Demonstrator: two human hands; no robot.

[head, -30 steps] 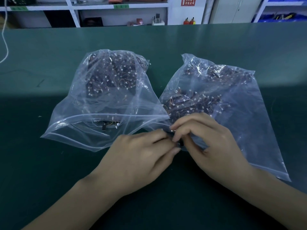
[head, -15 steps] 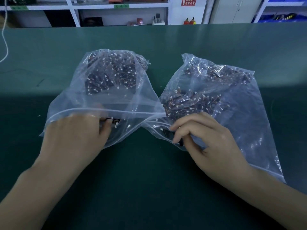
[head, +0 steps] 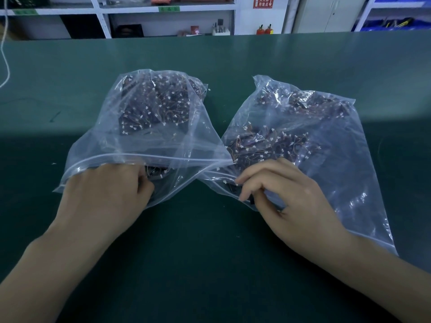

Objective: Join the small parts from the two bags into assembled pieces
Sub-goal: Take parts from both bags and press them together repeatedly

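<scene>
Since a second ago, when both hands met at the mouth of the right bag, the left hand [head: 102, 194] has moved across to the left bag [head: 149, 127] and now reaches into its open mouth. Its fingers are curled inside the plastic near some dark parts [head: 156, 172]; whether they grip any of them cannot be told, because the hand's back hides the fingertips.

The right hand [head: 286, 197] has kept its place at the mouth of the right bag [head: 310, 136]. Thumb and fingers are bent and pinch a small dark part [head: 250, 200] at the bag's lower edge.

Both bags are clear zip-top plastic, lying side by side on a dark green table [head: 210, 264], mouths toward the person. Their near corners touch between the two hands. Each bag bulges with a heap of small dark pieces that carry thin reddish-orange wires and tiny white connectors. In the left bag the heap sits toward the far end, beyond the left hand; in the right bag it lies just past the right hand's fingers and stretches back to the far corner.

Shelves [head: 163, 17] and a grey cabinet [head: 326, 15] stand beyond the table's far edge.
</scene>
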